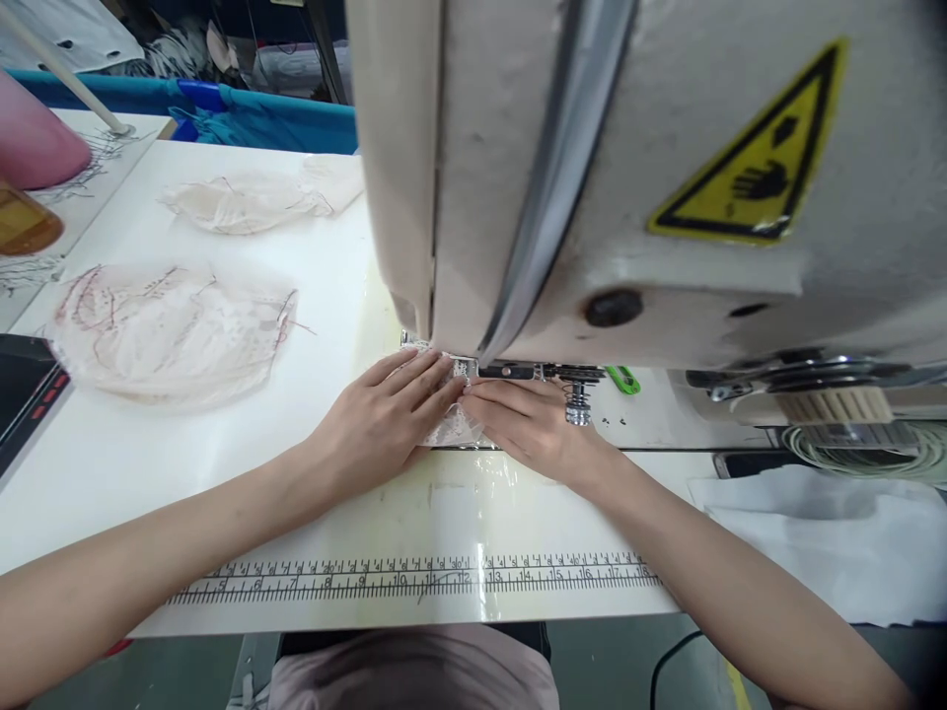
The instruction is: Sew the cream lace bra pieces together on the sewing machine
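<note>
A small piece of white lace fabric (pixel 453 426) lies under the needle area of a sewing machine (pixel 510 177). My left hand (pixel 381 419) rests flat on its left part, fingers stretched out toward the presser foot (pixel 468 369). From the right, my right hand (pixel 529 424) lies on the lace's right edge, its fingers extended and close together, tips near those of the left hand. The right thumb is hidden. Much of the lace is covered by both hands and the machine head.
Two sheer lace pieces with red threads, a near one (pixel 178 330) and a far one (pixel 258 202), lie on the left. A printed ruler (pixel 414 580) runs along the front edge. A green thread snipper (pixel 623 380) and white cloth (pixel 829 537) are at right; a pink cone (pixel 36 138) stands far left.
</note>
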Available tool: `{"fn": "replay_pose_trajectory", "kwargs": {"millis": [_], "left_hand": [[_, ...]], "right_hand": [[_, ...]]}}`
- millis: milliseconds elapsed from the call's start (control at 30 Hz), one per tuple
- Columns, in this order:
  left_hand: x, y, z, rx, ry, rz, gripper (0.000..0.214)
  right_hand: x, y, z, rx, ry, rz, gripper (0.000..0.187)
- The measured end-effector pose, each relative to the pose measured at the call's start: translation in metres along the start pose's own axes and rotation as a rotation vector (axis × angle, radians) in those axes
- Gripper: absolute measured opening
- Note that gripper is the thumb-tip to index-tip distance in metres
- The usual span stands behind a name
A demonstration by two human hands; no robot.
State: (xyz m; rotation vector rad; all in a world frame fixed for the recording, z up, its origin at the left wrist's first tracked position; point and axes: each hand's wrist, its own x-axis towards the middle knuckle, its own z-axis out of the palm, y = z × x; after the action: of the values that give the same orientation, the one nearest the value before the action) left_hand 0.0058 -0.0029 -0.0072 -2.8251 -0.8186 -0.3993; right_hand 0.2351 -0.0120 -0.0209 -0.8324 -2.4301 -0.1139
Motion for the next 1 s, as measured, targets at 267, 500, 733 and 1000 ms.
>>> {"fn": "replay_pose_trajectory", "kwargs": {"millis": [267, 500, 733, 1000], "left_hand": [[0.002, 0.002, -0.004, 0.013, 0.010, -0.015, 0.042], [0.003, 0.002, -0.002, 0.027, 0.005, -0.035, 0.042], [0.005, 0.002, -0.002, 0.061, 0.014, -0.042, 0.039], [-0.002, -0.002, -0.002, 0.078, 0.104, 0.101, 0.037]], "right_hand": [[0.000, 0.002, 0.001, 0.041, 0.039, 0.007, 0.015], [-0.002, 0.003, 0.000, 0.025, 0.015, 0.045, 0.015], [0.006, -0.001, -0.010, 0.001, -0.022, 0.091, 0.019], [0.001, -0.003, -0.003, -0.105, -0.150, 0.061, 0.028]]}}
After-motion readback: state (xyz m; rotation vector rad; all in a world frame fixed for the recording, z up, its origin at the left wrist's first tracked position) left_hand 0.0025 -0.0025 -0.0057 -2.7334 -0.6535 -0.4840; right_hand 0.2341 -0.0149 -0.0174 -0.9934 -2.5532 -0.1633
